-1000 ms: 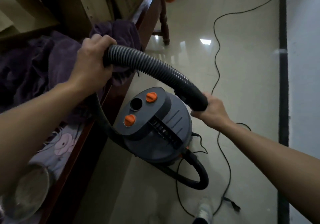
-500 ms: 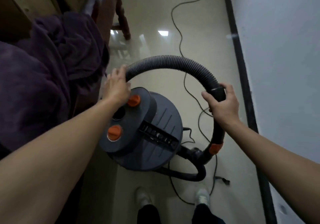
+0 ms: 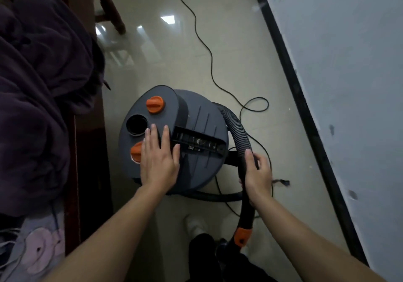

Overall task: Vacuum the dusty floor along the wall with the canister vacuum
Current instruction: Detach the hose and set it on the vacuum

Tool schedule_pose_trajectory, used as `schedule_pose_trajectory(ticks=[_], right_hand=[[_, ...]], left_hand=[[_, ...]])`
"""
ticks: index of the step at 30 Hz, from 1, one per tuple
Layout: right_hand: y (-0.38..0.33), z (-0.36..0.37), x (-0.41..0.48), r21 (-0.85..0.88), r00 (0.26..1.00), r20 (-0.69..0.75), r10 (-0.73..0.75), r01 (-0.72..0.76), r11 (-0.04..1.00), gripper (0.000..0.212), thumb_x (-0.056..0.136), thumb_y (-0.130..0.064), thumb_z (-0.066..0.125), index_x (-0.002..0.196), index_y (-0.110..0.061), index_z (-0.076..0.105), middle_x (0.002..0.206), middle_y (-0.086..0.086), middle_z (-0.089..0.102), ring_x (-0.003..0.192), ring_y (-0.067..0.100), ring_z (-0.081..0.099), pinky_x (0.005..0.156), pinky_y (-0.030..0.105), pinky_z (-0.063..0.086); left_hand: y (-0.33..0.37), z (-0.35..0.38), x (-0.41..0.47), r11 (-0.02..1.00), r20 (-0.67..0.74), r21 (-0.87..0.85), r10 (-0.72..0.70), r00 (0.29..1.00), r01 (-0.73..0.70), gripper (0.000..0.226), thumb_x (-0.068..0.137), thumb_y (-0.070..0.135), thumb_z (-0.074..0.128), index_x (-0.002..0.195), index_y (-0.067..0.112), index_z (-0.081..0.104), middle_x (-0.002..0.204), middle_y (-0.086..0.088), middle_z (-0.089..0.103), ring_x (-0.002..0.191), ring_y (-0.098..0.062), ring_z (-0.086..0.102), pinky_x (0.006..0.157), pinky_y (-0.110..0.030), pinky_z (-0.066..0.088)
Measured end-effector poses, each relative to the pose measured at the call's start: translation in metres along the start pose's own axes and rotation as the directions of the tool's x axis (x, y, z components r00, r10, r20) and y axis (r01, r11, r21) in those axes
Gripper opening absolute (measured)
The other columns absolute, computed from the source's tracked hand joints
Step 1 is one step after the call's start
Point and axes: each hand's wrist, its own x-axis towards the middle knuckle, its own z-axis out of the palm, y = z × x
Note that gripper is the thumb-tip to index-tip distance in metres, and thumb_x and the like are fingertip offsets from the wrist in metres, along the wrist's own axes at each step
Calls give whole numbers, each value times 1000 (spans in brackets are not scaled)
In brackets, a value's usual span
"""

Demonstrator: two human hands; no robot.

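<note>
The person is standing over the round dark grey plastic canister vacuum (image 3: 200, 124), which is sitting on the glossy beige tiled floor (image 3: 229, 63) between a bed heaped with a dark purple blanket (image 3: 39, 85) and the pale grey wall (image 3: 338, 63) with its black skirting strip (image 3: 290, 68). The left hand (image 3: 159, 161) is lying flat on the lid with its fingers straight and slightly apart, just beside the nearer orange plastic knob (image 3: 135, 151) and the open round port (image 3: 137, 124). The right hand (image 3: 258, 177) is wrapping its fingers round the ribbed grey flexible hose (image 3: 239, 129), gripping it where the ribs are giving way to the smooth black tube that is running down to an orange collar (image 3: 243, 236). The nozzle end is dropping out of view near the person's feet. The thin black power cord (image 3: 205, 48) is snaking loose across the tiles.

By the look of it, the work is only being set up: the left hand seems to be going for the controls, and no nozzle is showing against the floor by the skirting. The whole run along the wall is waiting to be vacuumed.
</note>
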Motion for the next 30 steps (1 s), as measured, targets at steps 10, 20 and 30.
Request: schedule_pose_trajectory(ticks=[10,20,30], right_hand=[[30,51,-14,-38,976,38,215,-213,976,72,95,-64,30,137,-6,42,133,15,55,117,35,54,88,39,40],[31,43,26,-146,912,224,343,-317,937,93,85,-80,25,137,-7,50,122,12,59,110,34,55,97,41,43],[21,37,35,-320,878,322,355,-252,913,89,89,-76,24,145,-9,42,145,15,47,130,34,45,108,39,34]], left_hand=[[-12,13,-7,974,-19,209,95,995,-89,68,100,42,34,154,14,4,160,-18,0,148,-31,-1,120,-42,6],[-5,18,-7,974,-70,218,74,995,-57,66,99,40,36,154,15,8,160,-17,5,148,-31,4,119,-43,8],[-7,10,-2,974,51,214,62,997,-72,76,96,45,38,153,17,-4,160,-16,-6,148,-30,-6,119,-43,3]])
